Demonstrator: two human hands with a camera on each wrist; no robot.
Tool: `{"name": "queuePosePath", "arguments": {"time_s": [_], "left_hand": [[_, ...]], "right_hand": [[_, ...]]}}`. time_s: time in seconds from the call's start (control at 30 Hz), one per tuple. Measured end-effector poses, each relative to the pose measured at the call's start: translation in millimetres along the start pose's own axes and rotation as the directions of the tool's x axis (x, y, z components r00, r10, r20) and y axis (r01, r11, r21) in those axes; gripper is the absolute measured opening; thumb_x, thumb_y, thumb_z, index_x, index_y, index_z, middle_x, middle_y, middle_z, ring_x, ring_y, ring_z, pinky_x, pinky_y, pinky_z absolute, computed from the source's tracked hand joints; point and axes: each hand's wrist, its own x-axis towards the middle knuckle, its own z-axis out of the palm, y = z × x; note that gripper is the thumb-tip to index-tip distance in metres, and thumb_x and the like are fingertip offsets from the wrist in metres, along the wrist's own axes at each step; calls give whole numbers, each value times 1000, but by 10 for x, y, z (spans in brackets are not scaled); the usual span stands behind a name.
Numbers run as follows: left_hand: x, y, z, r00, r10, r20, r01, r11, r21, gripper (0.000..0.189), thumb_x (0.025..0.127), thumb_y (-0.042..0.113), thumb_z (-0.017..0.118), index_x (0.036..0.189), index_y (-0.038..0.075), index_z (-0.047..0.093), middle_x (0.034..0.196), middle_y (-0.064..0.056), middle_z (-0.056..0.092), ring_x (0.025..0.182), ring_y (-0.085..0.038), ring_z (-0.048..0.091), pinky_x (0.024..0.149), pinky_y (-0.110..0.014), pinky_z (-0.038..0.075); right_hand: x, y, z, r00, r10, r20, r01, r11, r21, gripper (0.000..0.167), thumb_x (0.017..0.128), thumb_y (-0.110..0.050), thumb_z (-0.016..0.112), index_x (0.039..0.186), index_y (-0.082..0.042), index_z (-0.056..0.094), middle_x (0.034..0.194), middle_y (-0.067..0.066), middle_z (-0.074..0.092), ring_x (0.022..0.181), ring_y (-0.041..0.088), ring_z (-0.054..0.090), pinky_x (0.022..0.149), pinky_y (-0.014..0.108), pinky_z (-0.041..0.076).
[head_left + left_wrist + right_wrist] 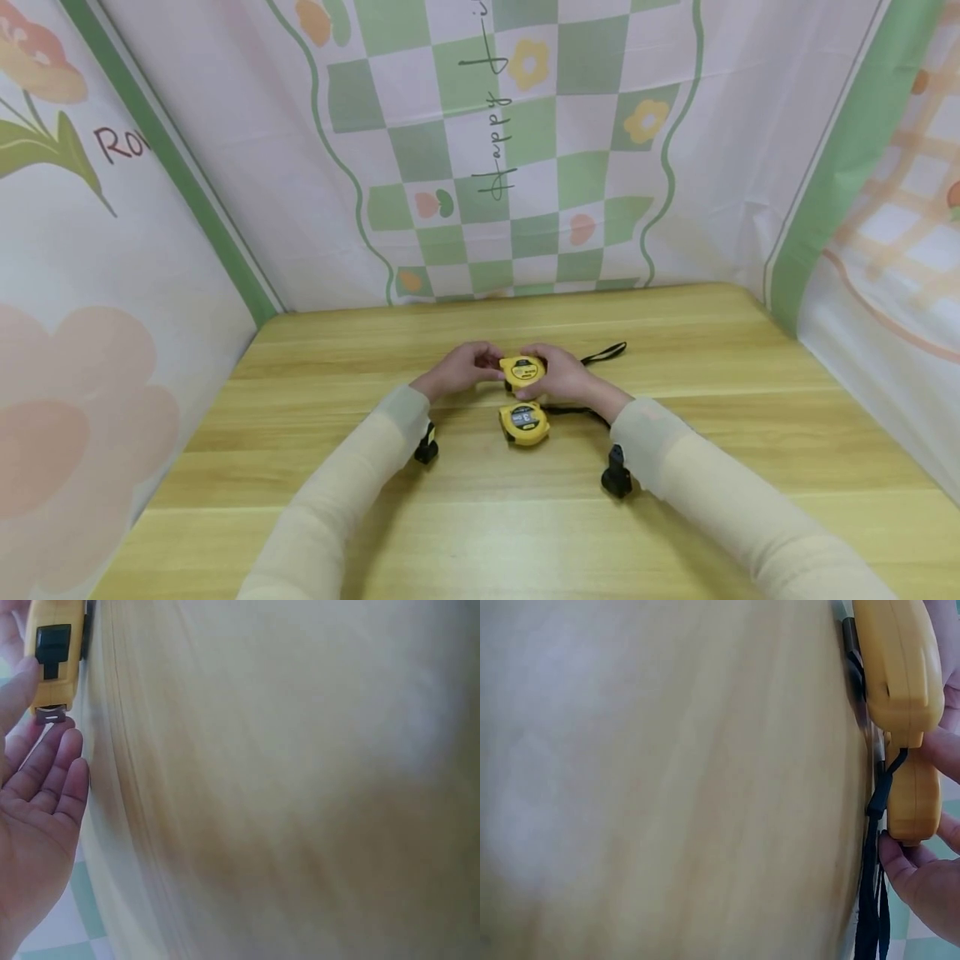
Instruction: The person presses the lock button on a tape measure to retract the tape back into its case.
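A yellow tape measure (pixel 522 369) stands tilted between both hands over the table. My right hand (pixel 561 375) grips its right side between thumb and fingers. At the tape measure's left end, my left hand (pixel 467 368) pinches with thumb and forefinger, its other fingers loosely bent. A second yellow tape measure (pixel 525 422) with a black label lies just nearer to me, untouched. In the right wrist view it partly covers the held tape measure (pixel 915 796). The left wrist view shows a yellow case (pixel 52 656) with a black lock button and metal hook.
The wooden table (pixel 495 525) is bounded at the back by a green-checked cloth wall (pixel 465 167). One black wrist strap (pixel 606 353) sticks out beyond my right hand. Another strap (pixel 570 410) runs from the nearer tape measure under the right wrist.
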Motion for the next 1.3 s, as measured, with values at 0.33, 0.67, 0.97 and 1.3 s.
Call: {"name": "queuePosePath", "arguments": {"time_s": [0.33,0.67,0.97,1.3], "left_hand": [[-10,35,-48,1000,8,-9,-8,1000,14,32,90,22,72,117,7,63,103,0,64,95,-15,60,83,-28,50],[-50,152,-200,999,22,-39,-20,998,51,45,90,25,71,125,-2,58,117,-13,62,97,-18,59,82,-30,51],[-209,291,-394,990,88,-106,-81,994,70,46,92,27,69,130,5,56,130,-12,57,113,-22,56,94,-34,47],[-488,407,-774,964,146,-222,-85,962,261,56,99,46,53,146,17,43,151,-5,38,138,-25,33,109,-48,30]], "right_hand": [[-27,-57,-88,999,37,31,-39,997,59,85,76,-23,85,145,-4,39,139,19,47,124,34,46,102,50,38],[-77,-105,-346,999,13,45,-14,1000,13,80,84,-25,79,148,-6,35,147,25,36,134,41,34,104,54,35],[-262,-112,-679,993,-108,-44,107,994,-33,75,90,-38,70,146,-1,36,144,26,39,131,42,37,103,53,38],[-479,-216,-1137,953,-228,-201,180,956,-231,67,96,-41,60,145,0,38,146,22,38,130,41,37,101,55,36]]}}
